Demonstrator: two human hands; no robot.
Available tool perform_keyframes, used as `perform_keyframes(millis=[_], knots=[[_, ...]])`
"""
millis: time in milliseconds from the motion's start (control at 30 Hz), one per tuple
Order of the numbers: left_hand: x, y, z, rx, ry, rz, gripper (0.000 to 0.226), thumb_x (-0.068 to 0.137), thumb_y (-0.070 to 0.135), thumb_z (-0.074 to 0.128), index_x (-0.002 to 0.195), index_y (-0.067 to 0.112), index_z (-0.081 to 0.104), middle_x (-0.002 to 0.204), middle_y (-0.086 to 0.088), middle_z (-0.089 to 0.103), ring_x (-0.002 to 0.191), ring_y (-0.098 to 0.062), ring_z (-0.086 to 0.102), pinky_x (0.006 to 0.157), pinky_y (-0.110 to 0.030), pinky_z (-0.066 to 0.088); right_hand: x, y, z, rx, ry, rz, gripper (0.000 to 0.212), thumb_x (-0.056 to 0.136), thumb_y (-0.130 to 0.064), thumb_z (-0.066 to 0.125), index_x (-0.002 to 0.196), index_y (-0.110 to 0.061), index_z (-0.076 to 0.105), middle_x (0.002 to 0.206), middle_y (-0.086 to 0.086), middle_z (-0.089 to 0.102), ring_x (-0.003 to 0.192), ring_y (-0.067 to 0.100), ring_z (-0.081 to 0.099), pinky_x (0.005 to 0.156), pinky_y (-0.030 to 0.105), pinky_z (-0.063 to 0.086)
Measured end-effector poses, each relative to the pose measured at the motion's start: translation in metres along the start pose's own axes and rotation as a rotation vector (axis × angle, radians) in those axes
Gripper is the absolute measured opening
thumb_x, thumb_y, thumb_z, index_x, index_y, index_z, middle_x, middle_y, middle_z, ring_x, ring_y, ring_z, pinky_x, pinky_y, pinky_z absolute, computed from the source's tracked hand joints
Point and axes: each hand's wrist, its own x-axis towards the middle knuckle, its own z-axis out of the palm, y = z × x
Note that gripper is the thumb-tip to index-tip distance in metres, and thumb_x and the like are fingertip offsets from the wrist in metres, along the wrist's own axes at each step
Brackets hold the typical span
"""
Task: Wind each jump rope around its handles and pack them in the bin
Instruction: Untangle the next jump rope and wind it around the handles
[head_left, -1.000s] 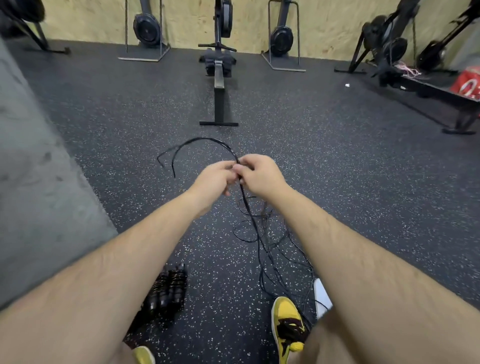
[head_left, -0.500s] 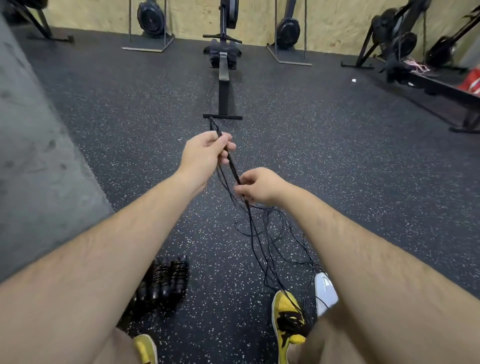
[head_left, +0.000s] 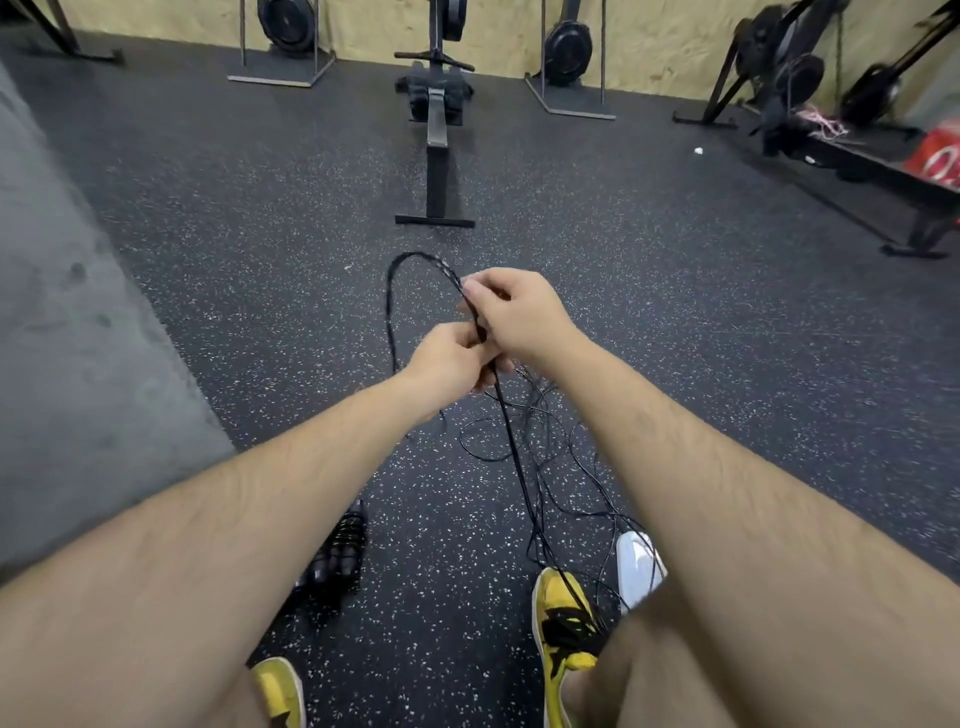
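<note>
A thin black jump rope (head_left: 511, 447) runs up from a loose tangle on the floor to both hands. My left hand (head_left: 449, 364) grips the rope with curled fingers. Just above and touching it, my right hand (head_left: 514, 312) pinches the same strand between thumb and fingertips. A loop of rope (head_left: 400, 280) arches out to the left beyond the hands. Several wound ropes with black handles (head_left: 340, 556) lie bundled on the floor under my left forearm. No bin shows in this view.
A rowing machine rail (head_left: 436, 156) lies straight ahead on the speckled rubber floor. More rowers stand against the plywood back wall and at the right (head_left: 831, 130). A grey concrete block (head_left: 62, 338) fills the left. My yellow shoes (head_left: 563, 618) are at the bottom.
My left hand came back down toward me and my right hand rose past it, so the hands now touch. A fresh loop of rope stands out to the left.
</note>
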Motion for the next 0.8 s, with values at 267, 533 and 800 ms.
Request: perform_keyframes(millis=[267, 533, 800], knots=[[0.006, 0.006, 0.012, 0.057, -0.004, 0.000, 0.021, 0.102, 0.007, 0.056, 0.085, 0.005, 0.068, 0.073, -0.003, 0.071, 0.057, -0.014, 0.062, 0.063, -0.032, 0.056, 0.000, 0.017, -0.016, -0.028, -0.106, 0.243, 0.027, 0.086, 0.001, 0.041, 0.098, -0.014, 0.060, 0.084, 0.009, 0.064, 0.064, 0.025, 0.058, 0.059, 0.037, 0.050], [0.002, 0.010, 0.010, 0.014, 0.011, 0.029, 0.018, 0.100, 0.011, 0.059, 0.090, 0.005, 0.073, 0.072, -0.009, 0.071, 0.062, -0.018, 0.065, 0.073, -0.036, 0.060, -0.028, 0.039, -0.031, -0.211, -0.634, 0.433, 0.020, 0.089, 0.007, 0.050, 0.096, -0.008, 0.060, 0.096, 0.014, 0.063, 0.071, 0.015, 0.057, 0.058, 0.027, 0.048], [-0.006, 0.018, 0.011, -0.021, 0.012, 0.063, 0.017, 0.100, 0.012, 0.059, 0.090, 0.007, 0.072, 0.079, -0.015, 0.071, 0.067, -0.021, 0.065, 0.074, -0.035, 0.059, -0.040, 0.061, -0.032, -0.242, -0.314, 0.305, 0.017, 0.097, -0.015, 0.063, 0.092, 0.000, 0.069, 0.088, 0.012, 0.074, 0.068, 0.017, 0.068, 0.070, 0.028, 0.061]])
